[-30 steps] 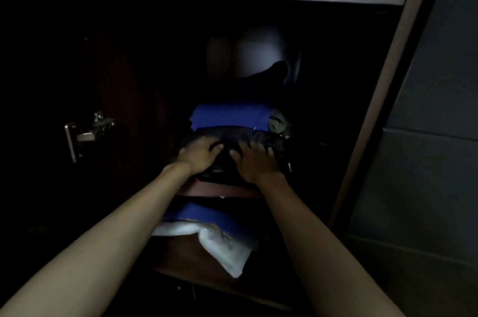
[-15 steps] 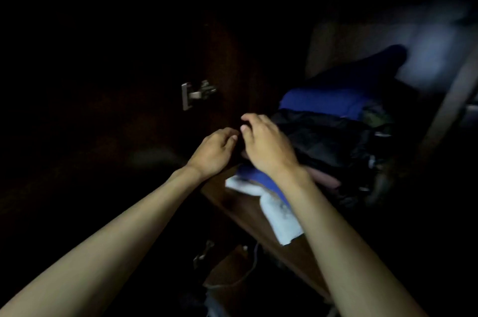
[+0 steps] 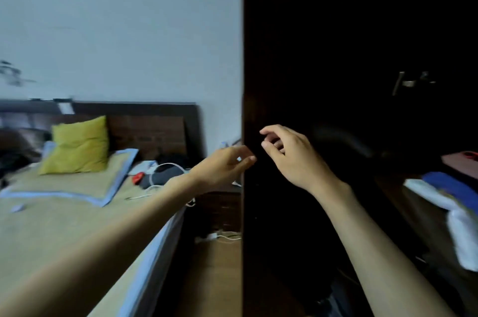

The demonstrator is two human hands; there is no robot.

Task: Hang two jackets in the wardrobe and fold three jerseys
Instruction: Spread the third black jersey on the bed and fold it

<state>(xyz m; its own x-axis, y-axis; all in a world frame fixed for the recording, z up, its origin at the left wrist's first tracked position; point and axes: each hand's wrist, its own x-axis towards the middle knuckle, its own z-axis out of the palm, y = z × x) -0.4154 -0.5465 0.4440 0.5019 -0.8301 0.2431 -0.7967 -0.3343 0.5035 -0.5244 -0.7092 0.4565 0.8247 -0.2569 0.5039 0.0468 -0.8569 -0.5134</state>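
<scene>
Wardrobe point(image 3: 362, 57) door, dark, fills frame from 12 to 5 o'clock. Your left hand point(image 3: 222, 166) and right hand point(image 3: 292, 156) hover near centre, fingers loosely curled, grasping nothing. Folded blue and white clothes point(image 3: 450, 195) on shelf at 4 o'clock; bed point(image 3: 64, 213) with yellow pillow point(image 3: 77, 144) at 9.

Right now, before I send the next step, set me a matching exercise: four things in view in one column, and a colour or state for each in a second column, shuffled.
Things:
1. cushion
2. left hand
3. wardrobe door
4. cloth on the shelf edge

Colour or state:
A. white, hanging over the edge
B. empty, fingers loosely curled
C. yellow-green, propped on the bed
D. dark brown, standing open

Pairs: 1-C, 2-B, 3-D, 4-A
</scene>
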